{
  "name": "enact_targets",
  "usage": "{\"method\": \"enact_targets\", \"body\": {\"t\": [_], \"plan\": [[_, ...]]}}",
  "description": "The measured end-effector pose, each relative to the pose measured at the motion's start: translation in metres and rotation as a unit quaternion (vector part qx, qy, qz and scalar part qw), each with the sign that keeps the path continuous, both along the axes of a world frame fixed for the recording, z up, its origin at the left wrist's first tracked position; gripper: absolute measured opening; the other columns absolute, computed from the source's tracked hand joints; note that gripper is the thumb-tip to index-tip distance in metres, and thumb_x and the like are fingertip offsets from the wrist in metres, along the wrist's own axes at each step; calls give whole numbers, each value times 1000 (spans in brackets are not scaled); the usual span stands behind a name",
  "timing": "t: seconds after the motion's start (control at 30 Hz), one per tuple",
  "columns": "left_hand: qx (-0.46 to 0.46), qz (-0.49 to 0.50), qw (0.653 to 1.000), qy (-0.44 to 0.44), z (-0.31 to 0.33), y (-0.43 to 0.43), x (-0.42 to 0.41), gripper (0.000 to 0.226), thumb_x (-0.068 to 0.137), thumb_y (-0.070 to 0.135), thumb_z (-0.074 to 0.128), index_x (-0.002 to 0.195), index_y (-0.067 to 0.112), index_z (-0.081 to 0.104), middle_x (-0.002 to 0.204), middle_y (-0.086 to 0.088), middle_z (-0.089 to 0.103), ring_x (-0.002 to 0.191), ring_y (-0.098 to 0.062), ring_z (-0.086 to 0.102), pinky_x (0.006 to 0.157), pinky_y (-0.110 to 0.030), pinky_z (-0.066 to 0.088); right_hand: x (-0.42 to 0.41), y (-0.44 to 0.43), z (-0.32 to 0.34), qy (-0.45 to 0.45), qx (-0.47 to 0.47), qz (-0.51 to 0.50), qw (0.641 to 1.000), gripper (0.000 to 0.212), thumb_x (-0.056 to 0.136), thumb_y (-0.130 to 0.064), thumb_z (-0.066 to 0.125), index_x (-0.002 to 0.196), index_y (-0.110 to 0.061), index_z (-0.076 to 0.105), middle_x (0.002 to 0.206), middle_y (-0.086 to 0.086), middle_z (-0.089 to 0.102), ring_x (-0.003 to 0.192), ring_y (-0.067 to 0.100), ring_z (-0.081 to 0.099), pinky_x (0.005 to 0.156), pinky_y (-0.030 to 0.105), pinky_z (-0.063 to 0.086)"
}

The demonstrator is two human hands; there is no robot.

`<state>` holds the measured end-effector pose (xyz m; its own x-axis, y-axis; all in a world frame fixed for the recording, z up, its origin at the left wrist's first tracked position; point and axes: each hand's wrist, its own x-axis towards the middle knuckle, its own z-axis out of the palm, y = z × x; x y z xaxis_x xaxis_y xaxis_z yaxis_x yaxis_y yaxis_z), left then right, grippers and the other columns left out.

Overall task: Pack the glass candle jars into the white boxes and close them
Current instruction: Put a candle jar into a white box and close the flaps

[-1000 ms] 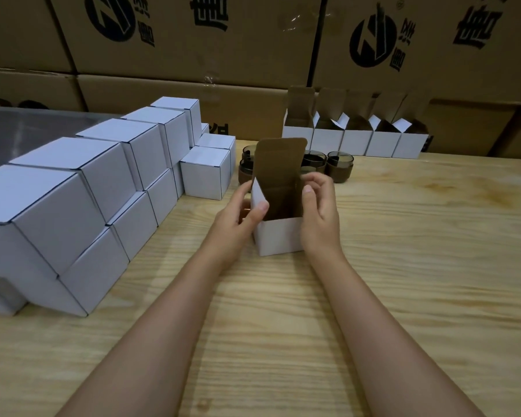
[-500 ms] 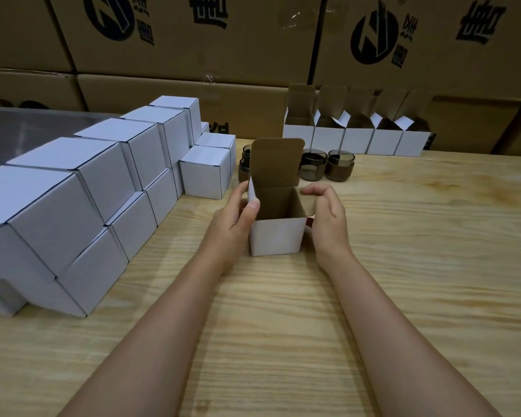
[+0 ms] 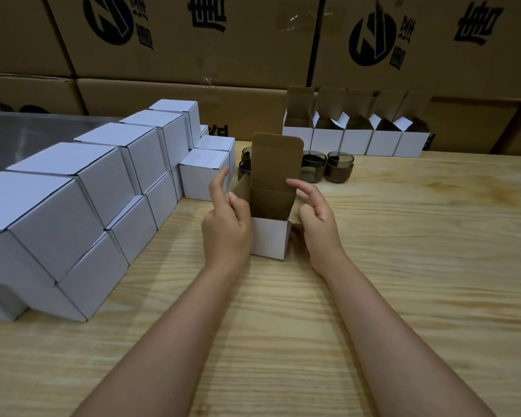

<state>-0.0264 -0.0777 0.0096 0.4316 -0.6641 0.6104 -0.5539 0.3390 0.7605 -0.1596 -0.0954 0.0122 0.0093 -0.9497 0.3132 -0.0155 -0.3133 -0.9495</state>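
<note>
- Many closed boxes [image 3: 88,206] stack along the tabletop's [image 3: 403,266] left.
- Open box [image 3: 268,239] stands mid-tabletop, lid upright, between both hands.
- Left hand [image 3: 226,230] relaxed, touching its left flap; right hand [image 3: 318,221] loose, empty.
- Jars [image 3: 339,168] stand just beyond, nearer the right hand.

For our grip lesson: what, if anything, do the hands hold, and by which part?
Nothing is plainly gripped. Fingers of the left hand rest on the left flap of the white box; the right hand is open beside it.
</note>
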Motion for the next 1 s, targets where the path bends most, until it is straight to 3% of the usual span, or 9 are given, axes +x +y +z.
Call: {"method": "enact_targets", "body": {"t": [0.1,0.2,0.37,0.47,0.6,0.7,0.8,0.9,1.0], "plan": [[14,17,997,72,0,-3,1,43,92,5,36,130,18,51,54,11,44,48,1,45,44,-11,33,-1,-1,0,2,-6,2,1000,44,85,-21,42,98,-58,62,116,-20,58,121,23,51,99,50,44],[22,-17,988,153,-1,-5,3,34,88,11,38,99,22,69,59,18,55,49,2,47,45,-10,35,-4,-2,-1,-2,-4,25,1000,36,86,-26,51,101,-56,62,123,-16,55,127,14,46,106,49,40],[44,-46,971,230,1,-4,8,30,77,24,38,71,34,65,58,21,60,61,-16,51,54,-46,47,-8,-2,1,-17,6,64,998,39,84,-21,52,110,-49,63,128,-9,55,130,19,44,108,50,38],[35,-58,969,238,2,-2,8,24,74,21,44,68,32,65,51,14,55,58,-22,48,55,-52,48,-9,-5,3,-32,31,73,996,40,84,-19,52,114,-43,61,128,-2,57,124,20,51,105,46,43],[23,-89,966,243,1,1,9,18,72,18,49,66,27,63,50,12,56,55,-22,50,51,-50,48,-13,-10,3,-67,126,67,988,44,81,-21,55,124,-29,53,116,9,64,93,19,65,77,33,51],[20,-128,961,246,0,1,10,13,71,15,48,66,22,58,53,13,51,56,-9,47,53,-32,42,-11,-9,3,-66,113,66,989,43,77,-24,53,118,-35,55,113,9,66,89,16,66,71,29,51],[41,-194,954,224,2,0,9,20,66,11,48,76,22,62,74,12,60,67,3,53,58,-13,43,-10,-7,3,-83,89,71,990,45,75,-23,55,112,-48,48,116,13,61,94,19,65,71,31,52],[74,-277,915,285,3,-2,12,39,61,9,47,89,26,67,104,-6,65,92,-12,60,65,-23,50,-10,-7,3,-98,45,84,991,39,81,-11,53,102,-43,53,118,12,57,98,22,63,72,34,51],[92,-327,873,350,7,-3,16,40,64,14,45,95,26,69,121,-19,60,103,-31,59,75,-38,52,-9,-4,7,-140,26,108,984,44,83,4,50,94,-38,59,113,5,58,89,21,66,61,31,53]]}}
